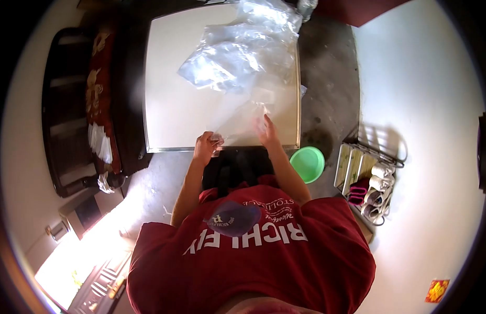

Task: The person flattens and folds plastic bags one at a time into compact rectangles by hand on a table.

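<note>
At the near edge of a white table (172, 118), my left hand (203, 147) is closed, pinching the edge of a clear plastic bag (233, 107). The thin film stretches up and across to the right from those fingers. My right hand (266, 131) is raised over the table at the bag's other side, its fingers extended and apart. Film and blur partly veil those fingertips, and whether they touch the film is unclear. Beyond both hands lies a large crumpled pile of clear plastic bags (243, 49).
A green basin (307, 164) stands on the floor right of the table. Further right is a rack (366, 178) with shoes. Along the left sits a dark wooden bench (70, 110) with white items on it. A chair or stool partly shows beneath my arms.
</note>
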A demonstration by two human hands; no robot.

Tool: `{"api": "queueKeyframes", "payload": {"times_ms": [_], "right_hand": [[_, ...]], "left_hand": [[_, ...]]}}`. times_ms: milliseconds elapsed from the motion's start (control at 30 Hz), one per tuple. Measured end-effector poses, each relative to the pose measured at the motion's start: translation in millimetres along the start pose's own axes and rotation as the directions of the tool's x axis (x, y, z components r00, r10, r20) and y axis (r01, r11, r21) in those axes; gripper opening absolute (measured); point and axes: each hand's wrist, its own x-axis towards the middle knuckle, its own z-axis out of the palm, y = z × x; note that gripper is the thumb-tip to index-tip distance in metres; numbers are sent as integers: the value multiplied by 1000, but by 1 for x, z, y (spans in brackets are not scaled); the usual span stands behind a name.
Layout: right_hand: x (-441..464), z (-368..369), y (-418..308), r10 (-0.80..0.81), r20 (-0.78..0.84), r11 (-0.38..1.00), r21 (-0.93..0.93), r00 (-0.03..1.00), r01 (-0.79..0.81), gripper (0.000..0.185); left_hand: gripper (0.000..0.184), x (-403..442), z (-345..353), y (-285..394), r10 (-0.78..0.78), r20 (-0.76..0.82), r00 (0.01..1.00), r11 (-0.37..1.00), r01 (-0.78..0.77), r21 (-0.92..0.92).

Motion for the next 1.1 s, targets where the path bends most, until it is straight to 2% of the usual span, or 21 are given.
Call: {"api": "queueKeyframes", "payload": {"times_ms": [33,67,100,167,200,267,300,333,367,467,533,600,667,733,800,833,900,933,967,1033,1100], "right_hand": [[-4,1,1,2,-26,997,-73,1000,-4,32],[27,-28,10,-92,68,940,-325,994,109,30],[60,-60,20,-183,160,809,-536,970,241,29],[82,-80,34,-249,415,385,-787,875,482,27],[78,-80,40,-236,521,365,-735,820,572,23],[54,-60,47,-223,622,341,-672,751,658,20],[20,-21,47,-103,393,712,-613,914,344,19],[-7,12,47,121,194,921,-388,974,-37,17],[-14,28,49,241,113,905,-384,964,-181,14],[-27,39,66,216,52,821,-550,975,-153,16],[-28,39,79,194,18,794,-591,981,-146,17],[-27,41,95,231,-20,790,-579,973,-200,20],[-35,45,110,197,-9,761,-629,980,-159,23],[-37,44,124,160,0,728,-675,987,-118,26],[-35,50,137,21,-98,306,-947,995,-100,35],[-40,52,144,14,-108,320,-941,994,-107,35],[-50,56,153,-151,-142,199,-974,978,-110,40],[-40,47,163,-160,-153,215,-970,975,-117,40],[-28,33,174,-444,133,-127,-988,886,85,37],[-27,36,184,-578,447,-490,-859,683,147,35],[-32,50,191,-663,316,-215,-949,679,232,25]], "left_hand": [[22,1,-13,-1,-15,-21,1000,1000,15,-27],[22,3,-24,-4,-2,-34,999,999,0,-43],[22,5,-35,-9,-4,-77,997,996,-3,-92],[31,2,-46,-13,14,-137,990,971,-46,-234],[31,3,-48,-16,18,-141,990,969,-52,-240],[52,10,-48,-25,-59,-253,966,895,-61,-442],[69,12,-44,-29,-115,-231,966,886,-6,-464],[69,16,-43,-35,-114,-226,967,883,-5,-469],[68,23,-46,-41,-138,-160,977,908,61,-415],[52,33,-48,-42,-159,-71,985,935,127,-331],[35,41,-55,-43,-54,-142,988,990,34,-140],[30,39,-62,-28,-38,-194,980,998,27,-62],[24,31,-70,-7,-30,-240,970,999,38,28],[18,28,-85,13,69,-273,959,969,0,246],[18,31,-108,30,67,-297,953,935,44,351],[18,35,-124,37,106,-289,951,901,31,433],[19,39,-143,51,179,-287,941,803,29,595],[19,48,-156,55,169,-275,946,796,33,604],[19,56,-170,58,213,-270,939,764,12,645],[21,61,-185,69,239,-282,929,704,35,709],[23,69,-207,75,249,-254,935,699,8,715]]}}
